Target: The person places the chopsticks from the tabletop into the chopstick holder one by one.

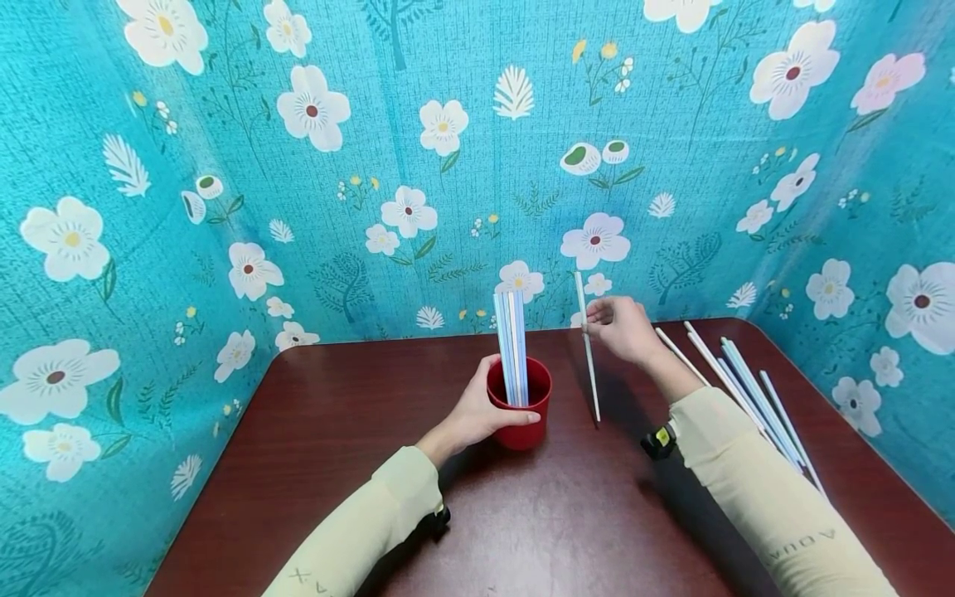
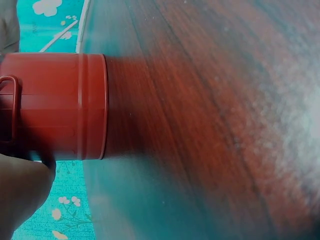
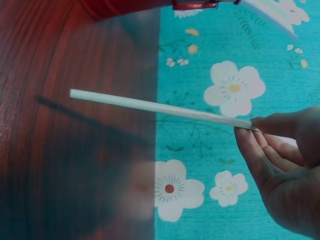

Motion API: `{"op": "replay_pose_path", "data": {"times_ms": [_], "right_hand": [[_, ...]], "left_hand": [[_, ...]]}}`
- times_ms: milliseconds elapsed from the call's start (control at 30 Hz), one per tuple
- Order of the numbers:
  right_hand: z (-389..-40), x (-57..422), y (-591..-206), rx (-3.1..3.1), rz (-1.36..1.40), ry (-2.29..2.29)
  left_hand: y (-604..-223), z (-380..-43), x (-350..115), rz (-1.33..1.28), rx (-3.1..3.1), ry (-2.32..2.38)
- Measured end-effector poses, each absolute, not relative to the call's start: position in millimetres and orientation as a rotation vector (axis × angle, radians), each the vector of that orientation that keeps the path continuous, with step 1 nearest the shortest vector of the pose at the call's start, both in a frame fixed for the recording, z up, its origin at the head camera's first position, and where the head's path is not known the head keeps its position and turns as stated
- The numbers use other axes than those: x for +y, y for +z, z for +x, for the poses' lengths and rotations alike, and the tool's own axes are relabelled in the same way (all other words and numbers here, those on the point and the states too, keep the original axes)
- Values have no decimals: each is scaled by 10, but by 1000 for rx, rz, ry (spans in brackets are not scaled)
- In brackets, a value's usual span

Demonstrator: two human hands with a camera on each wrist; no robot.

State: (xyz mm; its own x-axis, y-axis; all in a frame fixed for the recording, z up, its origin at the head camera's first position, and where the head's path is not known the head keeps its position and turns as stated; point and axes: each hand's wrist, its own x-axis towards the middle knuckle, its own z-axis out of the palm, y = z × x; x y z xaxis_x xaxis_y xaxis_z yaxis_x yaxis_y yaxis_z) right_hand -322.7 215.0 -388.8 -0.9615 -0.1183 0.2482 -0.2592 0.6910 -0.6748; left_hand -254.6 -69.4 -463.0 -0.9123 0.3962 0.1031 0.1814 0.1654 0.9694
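A red cup (image 1: 520, 431) stands on the table with a bundle of white and pale blue straws (image 1: 511, 340) upright inside it. My left hand (image 1: 481, 410) grips the cup from its left side, thumb across the front near the rim; a small loop handle shows on the cup (image 2: 55, 105) in the left wrist view. To the right of the cup, my right hand (image 1: 621, 330) pinches one whitish straw (image 1: 588, 356) between thumb and fingertips. In the right wrist view this straw (image 3: 150, 106) extends from the fingertips, its lower end close over the table and its shadow beside it.
Several more white and pale blue straws (image 1: 753, 398) lie loose on the right side of the dark red-brown table (image 1: 343, 414), partly behind my right forearm. A turquoise flowered cloth (image 1: 448, 207) hangs behind the table and along both sides.
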Motion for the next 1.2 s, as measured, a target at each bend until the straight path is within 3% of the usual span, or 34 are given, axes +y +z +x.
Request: {"op": "replay_pose_path", "data": {"times_ms": [933, 1200], "right_hand": [[-2955, 1894, -3247, -2236, 364, 1444], [-2893, 1781, -3253, -2199, 414, 1568]], "left_hand": [[-4627, -2554, -679, 559, 2265, 1833], [-4637, -2561, -679, 558, 2270, 1833]]}}
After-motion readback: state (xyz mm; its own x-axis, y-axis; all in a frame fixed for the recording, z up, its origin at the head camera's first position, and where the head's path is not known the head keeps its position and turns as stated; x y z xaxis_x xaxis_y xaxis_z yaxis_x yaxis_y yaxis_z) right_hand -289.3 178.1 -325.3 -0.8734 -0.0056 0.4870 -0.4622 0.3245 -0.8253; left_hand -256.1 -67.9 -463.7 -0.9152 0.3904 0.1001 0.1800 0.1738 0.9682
